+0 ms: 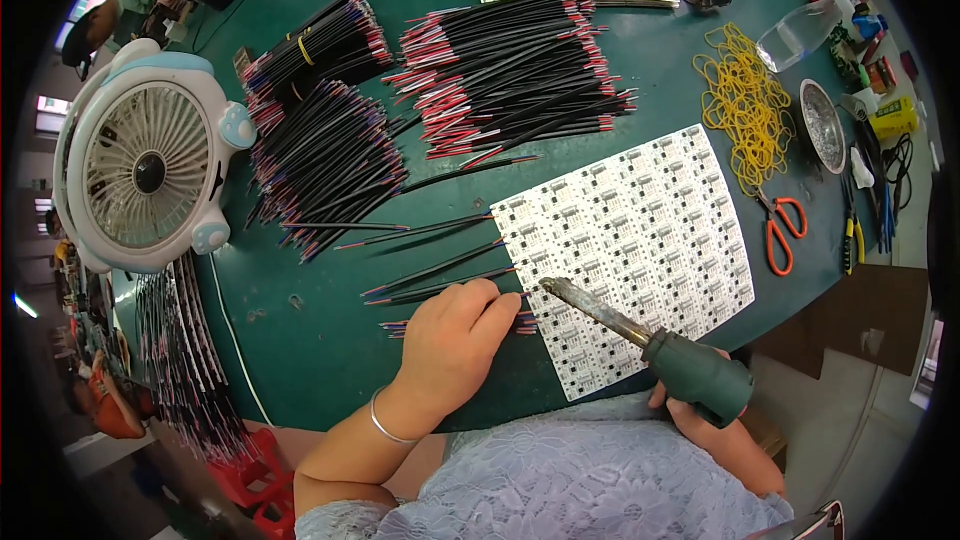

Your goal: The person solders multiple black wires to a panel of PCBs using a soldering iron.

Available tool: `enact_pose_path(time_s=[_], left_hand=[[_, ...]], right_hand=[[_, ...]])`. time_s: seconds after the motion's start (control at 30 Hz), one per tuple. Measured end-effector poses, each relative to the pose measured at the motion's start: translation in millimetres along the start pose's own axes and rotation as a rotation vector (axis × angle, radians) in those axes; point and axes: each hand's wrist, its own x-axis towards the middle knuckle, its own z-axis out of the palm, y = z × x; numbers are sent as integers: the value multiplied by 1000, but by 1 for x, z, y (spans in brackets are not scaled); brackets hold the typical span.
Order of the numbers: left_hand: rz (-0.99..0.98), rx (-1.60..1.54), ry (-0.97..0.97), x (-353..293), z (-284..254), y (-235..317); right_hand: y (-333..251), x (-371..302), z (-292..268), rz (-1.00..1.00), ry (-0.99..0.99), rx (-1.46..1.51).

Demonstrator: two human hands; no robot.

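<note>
Your left hand (458,335) pinches a wire (527,293) at the left edge of the white circuit-board panel (640,250); your right hand (688,418) grips the soldering iron (680,365), tip near. Soldering appears in hand; the next move calls for steady wire contact.

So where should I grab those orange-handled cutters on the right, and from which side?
Probably by the two orange loop handles, coming from the near side. The cutters lie on the green table with their handles spread toward that side, while the metal end points away at the yellow bands, which could catch. The right hand holds the soldering iron.
</note>
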Motion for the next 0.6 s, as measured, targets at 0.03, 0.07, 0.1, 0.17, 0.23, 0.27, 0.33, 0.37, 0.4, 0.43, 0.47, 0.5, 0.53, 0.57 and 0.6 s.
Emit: enact_pose_path(time_s=[0.03,0.07,0.1,0.17,0.23,0.27,0.33,0.37,0.4,0.43,0.47,0.5,0.53,0.57,0.6], left_hand=[[8,-27,13,0,1,0],[9,-28,14,0,0,0],[7,-23,7,0,0,0],[5,-20,0,0,-1,0],[2,-2,-31,0,-1,1],[2,-3,-31,0,-2,1],[-14,-6,-32,0,-2,1],[-14,-9,-31,0,-2,1],[-13,-12,-33,-1,-2,1],[-12,-15,-35,-1,-3,0],[-12,-16,-33,-1,-3,1],[-15,-17,-38,0,-3,1],[-18,-18,-43,0,-3,1],[-17,-19,-43,0,-3,1],[-18,-24,-47,0,-3,0]], right_hand=[[1,-2,1,0,1,-2],[2,-4,2,-1,4,-39],[3,-5,2,-1,7,-76],[5,-8,2,-24,-19,-151],[6,-7,2,-49,-47,-226],[5,-5,3,-52,-45,-194],[2,-2,4,-51,-43,-165],[-1,-1,5,-61,-28,-161],[-3,0,5,-72,-13,-157],[-3,-1,4,-72,-14,-159],[-3,-2,3,-51,-40,-159],[-2,-2,3,-29,-65,-159],[-5,0,2,-28,-65,-159],[-10,5,1,-111,-58,-232],[-14,8,-1,-195,-51,-304]])
